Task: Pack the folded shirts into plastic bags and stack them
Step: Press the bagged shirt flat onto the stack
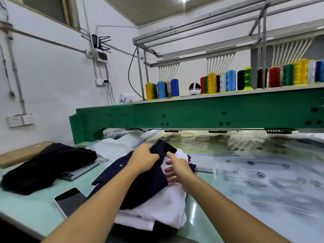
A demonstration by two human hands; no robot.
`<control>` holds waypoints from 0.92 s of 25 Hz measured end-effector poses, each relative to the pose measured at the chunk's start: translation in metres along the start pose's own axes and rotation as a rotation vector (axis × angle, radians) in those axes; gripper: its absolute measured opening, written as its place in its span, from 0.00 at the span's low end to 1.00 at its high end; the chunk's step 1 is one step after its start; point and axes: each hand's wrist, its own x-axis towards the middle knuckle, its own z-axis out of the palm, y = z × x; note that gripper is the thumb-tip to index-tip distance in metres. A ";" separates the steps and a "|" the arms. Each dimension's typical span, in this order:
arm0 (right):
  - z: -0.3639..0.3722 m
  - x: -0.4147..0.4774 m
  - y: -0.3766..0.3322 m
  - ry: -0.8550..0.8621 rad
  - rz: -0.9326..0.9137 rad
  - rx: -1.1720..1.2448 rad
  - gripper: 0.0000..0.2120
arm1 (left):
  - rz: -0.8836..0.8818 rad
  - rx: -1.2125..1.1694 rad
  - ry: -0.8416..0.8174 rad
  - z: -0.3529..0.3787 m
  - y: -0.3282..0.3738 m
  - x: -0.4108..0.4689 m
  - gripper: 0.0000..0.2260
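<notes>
On the left side of the table [35,204] lies a heap of dark clothes [49,165], and a phone [70,200] sits near the front edge just beside your left forearm. A wide sweep of that arm could likely nudge it toward the edge.

The navy shirt [149,181] you are working on lies on top of the stack of white shirts [166,204] at the middle of the front edge. Because you have it bunched at one end, lifting from there will probably undo its fold, and dragging it may pull the white shirts below out of square.

The plastic bags [263,172] are spread over the right half of the table, blurred here. They look slippery and thin, so picking up two at once seems an easy mistake.

Your left hand [145,160] is curled tight around a gathered wad of the navy shirt at its far end, wrist bent inward. Your right hand [177,167] is loose, gripping nothing: its fingers are extended, the forefinger reaching up to the navy cloth and the others lying on the white shirt beneath.
</notes>
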 end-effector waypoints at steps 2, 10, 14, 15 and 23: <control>0.007 0.004 -0.004 0.054 -0.035 0.114 0.13 | 0.069 -0.019 -0.153 0.003 0.006 0.000 0.07; 0.004 0.019 0.008 0.122 -0.083 -0.071 0.10 | -0.476 0.511 -0.003 -0.046 -0.108 0.008 0.26; -0.004 0.026 0.007 0.062 -0.082 -0.024 0.18 | -0.491 0.440 -0.038 -0.059 -0.133 0.004 0.26; -0.004 0.027 0.008 0.041 -0.090 -0.040 0.28 | -0.461 0.445 0.017 -0.061 -0.134 0.007 0.23; -0.005 0.026 0.008 -0.090 -0.115 -0.164 0.26 | -0.491 0.384 -0.209 -0.065 -0.106 0.021 0.31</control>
